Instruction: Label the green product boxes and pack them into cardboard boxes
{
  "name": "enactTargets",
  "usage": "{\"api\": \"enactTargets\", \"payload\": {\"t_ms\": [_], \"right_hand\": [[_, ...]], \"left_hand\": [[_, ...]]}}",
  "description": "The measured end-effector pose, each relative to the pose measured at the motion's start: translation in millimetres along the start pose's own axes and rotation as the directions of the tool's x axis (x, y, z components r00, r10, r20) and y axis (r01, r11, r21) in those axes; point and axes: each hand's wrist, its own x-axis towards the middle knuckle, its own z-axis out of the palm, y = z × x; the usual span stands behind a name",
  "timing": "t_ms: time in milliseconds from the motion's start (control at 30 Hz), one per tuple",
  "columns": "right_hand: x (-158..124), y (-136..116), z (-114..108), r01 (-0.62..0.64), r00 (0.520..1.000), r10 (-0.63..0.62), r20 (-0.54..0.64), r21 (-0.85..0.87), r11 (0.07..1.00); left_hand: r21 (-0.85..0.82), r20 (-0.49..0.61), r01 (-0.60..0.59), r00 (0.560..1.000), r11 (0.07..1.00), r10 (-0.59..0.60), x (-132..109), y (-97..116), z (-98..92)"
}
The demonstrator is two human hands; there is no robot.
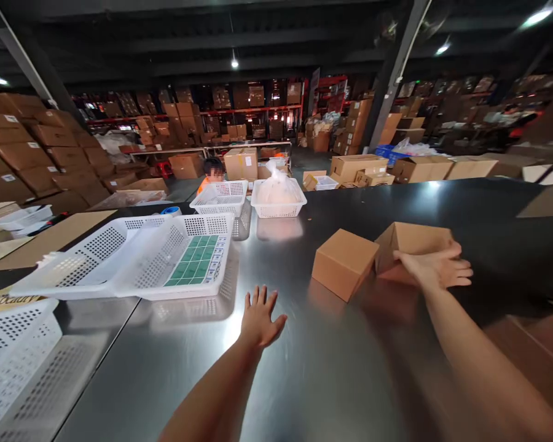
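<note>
Two small brown cardboard boxes stand side by side on the shiny metal table (299, 368). My right hand (435, 265) lies across the front of the right-hand cardboard box (415, 236), fingers stretched out and pointing right, not wrapped round it. The left-hand cardboard box (343, 261) sits at an angle, with neither hand on it. Over the table's middle, my left hand (259, 319) is spread with nothing in it. Left of it is a white perforated basket (219, 285) holding a sheet of green labels (194, 261).
Another white basket (80, 288) adjoins at left, with one more basket (23, 344) nearer. Farther back, a basket (279, 210) holds a tied plastic bag (276, 187), beside another basket (216, 202). A person in orange (209, 178) is beyond the table. Stacked cartons (27, 153) stand left.
</note>
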Motion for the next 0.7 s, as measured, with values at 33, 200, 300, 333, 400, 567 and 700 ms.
{"api": "enactTargets", "payload": {"t_ms": [33,200,300,333,400,567,700], "right_hand": [[-13,7,-13,0.010,1.000,-0.010,-0.028,-0.004,1.000],[-94,51,-70,0.104,0.989,-0.108,-0.104,-0.035,0.994],[-169,78,-100,0.244,0.967,-0.247,-0.054,-0.059,0.968],[-197,87,-109,0.302,0.953,-0.303,-0.004,-0.065,0.951],[-253,104,-124,0.456,0.880,-0.444,0.167,-0.042,0.889],[-312,130,-155,0.687,0.554,-0.782,0.284,0.375,0.623],[-256,129,-154,0.487,0.723,-0.653,0.227,0.502,0.715]], "left_hand": [[-0.010,-0.008,-0.005,1.000,1.000,0.005,0,0,0.1],[-0.126,-0.089,-0.045,0.995,0.991,0.034,-1,-3,-3.2],[-0.253,-0.161,-0.098,0.985,0.962,0.058,-12,-2,-7.9],[-0.305,-0.186,-0.116,0.981,0.945,0.060,-19,0,-9.1],[-0.420,-0.231,-0.127,0.972,0.898,0.030,-39,5,-10.3],[-0.679,-0.222,-0.078,0.969,0.730,-0.103,-108,19,-14.2],[-0.823,-0.139,-0.011,0.973,0.567,-0.182,-142,29,-26.7]]}}
